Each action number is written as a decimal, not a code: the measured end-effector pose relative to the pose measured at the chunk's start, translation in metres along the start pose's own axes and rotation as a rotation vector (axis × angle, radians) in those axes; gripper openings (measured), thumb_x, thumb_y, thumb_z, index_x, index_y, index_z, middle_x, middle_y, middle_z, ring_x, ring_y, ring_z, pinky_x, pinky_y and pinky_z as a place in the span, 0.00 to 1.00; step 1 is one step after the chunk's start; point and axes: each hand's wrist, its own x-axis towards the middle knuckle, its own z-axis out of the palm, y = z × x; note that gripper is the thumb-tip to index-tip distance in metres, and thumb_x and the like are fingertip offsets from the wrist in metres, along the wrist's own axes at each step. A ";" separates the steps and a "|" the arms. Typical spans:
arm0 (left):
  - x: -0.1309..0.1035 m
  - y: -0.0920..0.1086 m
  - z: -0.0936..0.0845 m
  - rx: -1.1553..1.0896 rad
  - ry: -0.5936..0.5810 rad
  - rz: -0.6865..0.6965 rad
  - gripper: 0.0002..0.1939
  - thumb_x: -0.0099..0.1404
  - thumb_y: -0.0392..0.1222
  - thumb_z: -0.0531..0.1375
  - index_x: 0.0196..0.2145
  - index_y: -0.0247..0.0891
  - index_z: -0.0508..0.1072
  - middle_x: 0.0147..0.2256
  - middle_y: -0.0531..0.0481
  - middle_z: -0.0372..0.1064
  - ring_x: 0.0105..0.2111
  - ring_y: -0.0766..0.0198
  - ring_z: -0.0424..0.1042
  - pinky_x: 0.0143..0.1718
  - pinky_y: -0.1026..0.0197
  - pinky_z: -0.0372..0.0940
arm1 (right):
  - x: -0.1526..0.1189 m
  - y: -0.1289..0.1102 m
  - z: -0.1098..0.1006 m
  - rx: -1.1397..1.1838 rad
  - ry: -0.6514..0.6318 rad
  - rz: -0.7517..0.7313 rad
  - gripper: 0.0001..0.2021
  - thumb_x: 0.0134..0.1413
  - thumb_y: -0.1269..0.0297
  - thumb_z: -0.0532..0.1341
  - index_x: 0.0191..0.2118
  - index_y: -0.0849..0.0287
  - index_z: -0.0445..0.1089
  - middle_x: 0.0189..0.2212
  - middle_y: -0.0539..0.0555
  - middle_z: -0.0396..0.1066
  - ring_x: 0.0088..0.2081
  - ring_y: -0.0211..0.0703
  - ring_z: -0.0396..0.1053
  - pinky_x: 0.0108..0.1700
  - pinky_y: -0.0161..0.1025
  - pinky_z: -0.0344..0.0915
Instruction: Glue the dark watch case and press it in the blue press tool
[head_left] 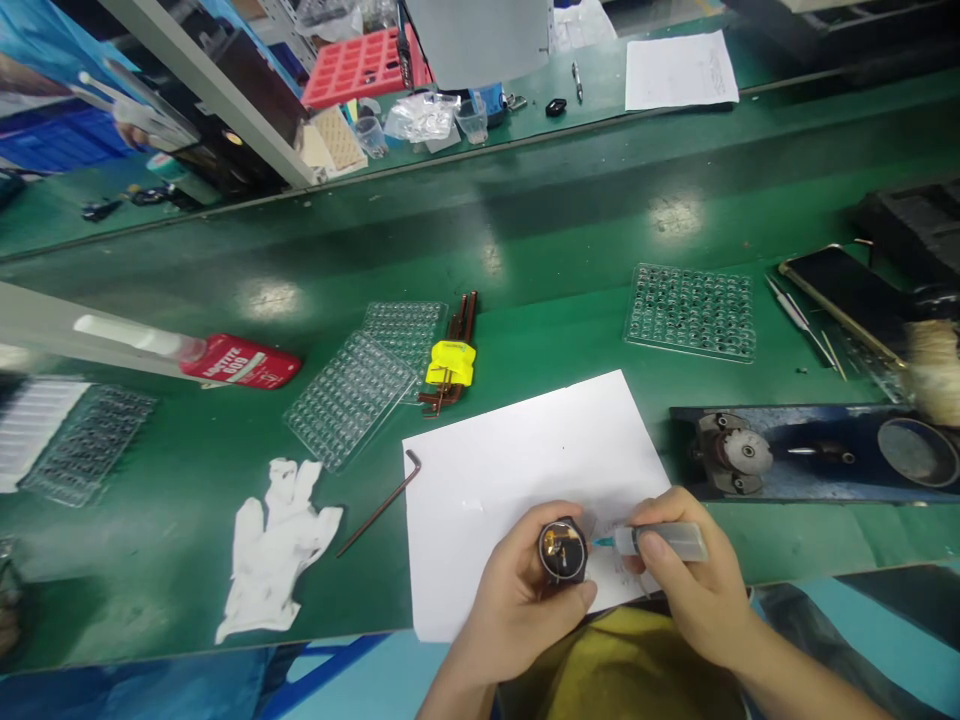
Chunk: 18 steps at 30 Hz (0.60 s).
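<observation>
- Far left on the green table [570, 260] I see stacked clear blister trays [86, 440], thin dimpled plastic, and beside them a red bottle [240, 362] lying on its side, glossy with a white label
- Nearer me lies a white glove [274, 550], limp, crumpled cloth, and just right of it a thin bent hex key [379, 508] of dark metal
- Two more clear trays [352, 398] overlap near a set of hex keys [450, 365] in a yellow holder
- A sheet of white paper [525, 450] lies flat at the table's near edge; both hands work over its near side
- My left hand [517, 600] is curled tight around a small round black part [562, 550], its open face turned up, with something brassy inside
- My right hand [694, 590] pinches a clear syringe [664, 543] between thumb and fingers; its teal tip [602, 543] points left and sits just at the part's rim
- To do this well I judge I should brace both wrists on the table, keep the part level, squeeze gently and place only a small bead where the tip meets the rim
- Further right: another dimpled tray [690, 312], a dark blue metal tray [795, 450] holding a round metal fitting [731, 452], and a phone [851, 295] with a glossy dark screen
</observation>
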 end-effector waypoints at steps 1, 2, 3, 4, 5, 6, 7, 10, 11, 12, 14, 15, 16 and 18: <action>0.000 0.000 0.000 0.000 0.000 0.002 0.25 0.58 0.34 0.76 0.52 0.40 0.78 0.38 0.51 0.74 0.35 0.67 0.71 0.35 0.69 0.62 | 0.000 0.000 0.000 -0.016 0.007 -0.001 0.06 0.76 0.58 0.63 0.44 0.52 0.71 0.28 0.48 0.73 0.25 0.39 0.69 0.27 0.31 0.66; 0.000 0.000 0.000 0.001 -0.002 0.003 0.25 0.58 0.33 0.76 0.52 0.40 0.78 0.38 0.51 0.74 0.35 0.67 0.71 0.35 0.70 0.62 | 0.000 0.000 0.000 -0.030 0.010 0.001 0.06 0.76 0.58 0.63 0.44 0.52 0.71 0.28 0.48 0.73 0.25 0.39 0.69 0.27 0.31 0.66; 0.001 0.000 0.000 0.005 -0.006 0.003 0.25 0.58 0.34 0.76 0.52 0.40 0.78 0.38 0.51 0.74 0.35 0.67 0.71 0.35 0.70 0.62 | 0.000 0.000 0.000 -0.037 0.007 0.004 0.07 0.75 0.57 0.63 0.44 0.52 0.71 0.27 0.48 0.73 0.24 0.38 0.68 0.27 0.31 0.65; 0.001 -0.001 0.000 0.009 -0.009 0.003 0.25 0.58 0.34 0.77 0.52 0.40 0.78 0.38 0.51 0.74 0.35 0.67 0.71 0.35 0.70 0.62 | 0.000 -0.001 0.000 -0.033 -0.001 0.009 0.07 0.76 0.57 0.63 0.44 0.52 0.71 0.27 0.48 0.73 0.24 0.38 0.68 0.27 0.31 0.65; 0.001 -0.001 0.000 0.013 -0.011 0.003 0.25 0.58 0.34 0.77 0.52 0.40 0.78 0.38 0.51 0.74 0.35 0.68 0.70 0.35 0.70 0.62 | -0.001 -0.001 -0.001 -0.021 -0.009 0.015 0.07 0.76 0.57 0.63 0.44 0.52 0.71 0.27 0.47 0.73 0.24 0.38 0.67 0.27 0.31 0.65; 0.001 -0.001 0.000 0.015 -0.009 0.003 0.25 0.58 0.35 0.77 0.53 0.40 0.77 0.38 0.51 0.73 0.34 0.67 0.70 0.35 0.69 0.62 | -0.001 -0.001 -0.001 -0.004 -0.018 0.021 0.07 0.76 0.57 0.63 0.44 0.52 0.71 0.27 0.47 0.73 0.24 0.38 0.67 0.27 0.31 0.65; 0.001 -0.001 -0.001 0.017 -0.006 0.000 0.26 0.58 0.35 0.77 0.53 0.39 0.77 0.38 0.51 0.73 0.34 0.67 0.70 0.34 0.69 0.62 | -0.001 -0.001 -0.001 0.016 -0.024 0.026 0.07 0.76 0.57 0.63 0.44 0.52 0.71 0.27 0.48 0.73 0.24 0.38 0.67 0.27 0.31 0.65; 0.001 -0.002 -0.002 0.024 0.006 -0.015 0.27 0.58 0.37 0.78 0.53 0.40 0.77 0.38 0.50 0.74 0.35 0.65 0.71 0.35 0.67 0.63 | -0.001 0.000 0.000 0.048 -0.020 0.022 0.07 0.75 0.56 0.63 0.44 0.53 0.71 0.28 0.49 0.73 0.25 0.40 0.68 0.27 0.32 0.66; 0.000 -0.002 -0.002 0.029 0.006 -0.017 0.27 0.58 0.37 0.78 0.53 0.40 0.77 0.38 0.50 0.74 0.36 0.64 0.71 0.36 0.67 0.64 | -0.001 0.000 0.000 0.044 -0.016 0.017 0.07 0.75 0.56 0.64 0.44 0.53 0.71 0.28 0.49 0.73 0.25 0.40 0.69 0.27 0.32 0.66; 0.000 -0.002 -0.002 0.034 0.004 -0.017 0.27 0.58 0.37 0.78 0.53 0.41 0.77 0.39 0.50 0.74 0.36 0.64 0.72 0.37 0.67 0.64 | -0.001 0.000 0.000 0.036 -0.012 0.014 0.07 0.75 0.57 0.64 0.44 0.53 0.71 0.28 0.49 0.74 0.25 0.40 0.69 0.27 0.32 0.66; 0.000 -0.002 -0.002 0.035 -0.001 -0.011 0.27 0.58 0.37 0.78 0.53 0.41 0.78 0.39 0.50 0.74 0.37 0.64 0.72 0.37 0.67 0.64 | -0.001 0.000 0.000 0.009 0.000 0.015 0.07 0.75 0.57 0.64 0.44 0.52 0.72 0.28 0.48 0.73 0.25 0.39 0.69 0.27 0.32 0.65; -0.001 -0.002 -0.002 0.034 -0.003 -0.007 0.26 0.58 0.37 0.78 0.53 0.41 0.78 0.39 0.50 0.74 0.36 0.64 0.71 0.37 0.67 0.64 | -0.001 0.000 -0.001 -0.006 0.003 0.017 0.07 0.75 0.57 0.64 0.44 0.53 0.71 0.28 0.48 0.73 0.25 0.39 0.68 0.27 0.32 0.65; -0.001 -0.001 -0.002 0.032 -0.005 -0.003 0.26 0.58 0.37 0.78 0.53 0.41 0.78 0.39 0.50 0.74 0.36 0.65 0.71 0.36 0.67 0.64 | -0.001 0.000 -0.001 -0.019 0.005 0.019 0.07 0.75 0.57 0.64 0.43 0.53 0.71 0.27 0.48 0.72 0.24 0.39 0.67 0.26 0.32 0.64; 0.000 -0.001 -0.002 0.028 -0.007 0.000 0.26 0.58 0.37 0.78 0.53 0.41 0.77 0.38 0.50 0.73 0.35 0.65 0.70 0.35 0.67 0.63 | 0.001 0.000 -0.001 -0.032 -0.005 0.018 0.09 0.75 0.56 0.64 0.42 0.53 0.71 0.27 0.48 0.70 0.25 0.40 0.66 0.26 0.32 0.63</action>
